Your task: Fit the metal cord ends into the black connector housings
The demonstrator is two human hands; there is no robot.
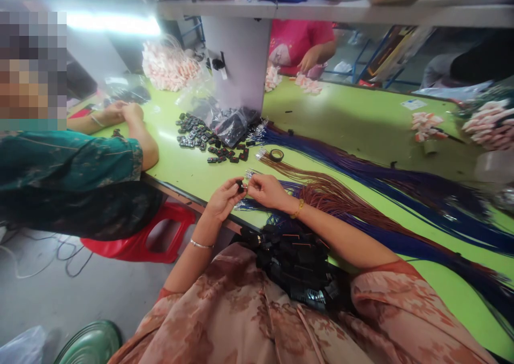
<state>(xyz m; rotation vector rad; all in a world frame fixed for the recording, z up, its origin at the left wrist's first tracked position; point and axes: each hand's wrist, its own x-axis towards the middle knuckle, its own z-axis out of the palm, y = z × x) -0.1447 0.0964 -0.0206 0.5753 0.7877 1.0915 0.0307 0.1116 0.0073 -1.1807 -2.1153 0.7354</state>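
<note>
1. The block, small and black, is sitting at the fingertips of the left hand, above the near side of the table.
2. Its long axis is not showing clearly; the piece is too small for me to tell.
3. The left hand is pinching the block, so this hand is the nearer one. The right hand is facing it from the right, thumb and fingers together, the tips just beside the block. Whether they are pinching a wire, I cannot tell.
4. To the right, brown wires and blue wires are lying lengthwise, their pale ends pointing left, toward the middle of the table.
5. Farther than the hands, the tape is lying flat; to its left, loose blocks are lying beside a bag.
6. On the near side, a black heap is resting at the lap.
7. At far left, a co-worker's hands are meeting over the table.
</note>
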